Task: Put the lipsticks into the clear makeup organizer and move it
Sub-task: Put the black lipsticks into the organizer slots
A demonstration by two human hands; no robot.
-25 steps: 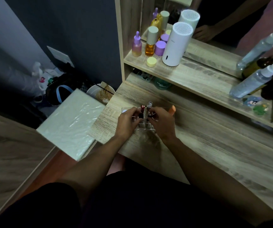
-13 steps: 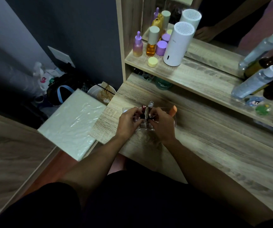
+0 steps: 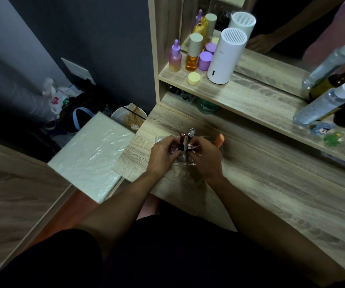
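Note:
A clear makeup organizer [image 3: 219,156] stands near the left end of the wooden vanity desk [image 3: 271,183]. My left hand [image 3: 163,154] pinches a dark red lipstick [image 3: 181,140] standing upright in a slot. My right hand [image 3: 206,156] grips a lipstick with a clear cap [image 3: 190,136] just to the right of it, also upright in the organizer. An orange lipstick [image 3: 220,139] pokes up at the organizer's far right side. Both hands hide most of the organizer's front.
A shelf [image 3: 250,100] above the desk holds a white cylinder [image 3: 223,57], purple and amber bottles [image 3: 192,55], a yellow jar [image 3: 193,78] and spray bottles [image 3: 325,104]. A mirror stands behind. Left of the desk lie a white wrapped slab [image 3: 92,154], a bowl [image 3: 128,119] and a dark bag.
Both hands have stayed on the two upright lipsticks with only slight finger shifts. The organizer has not visibly moved.

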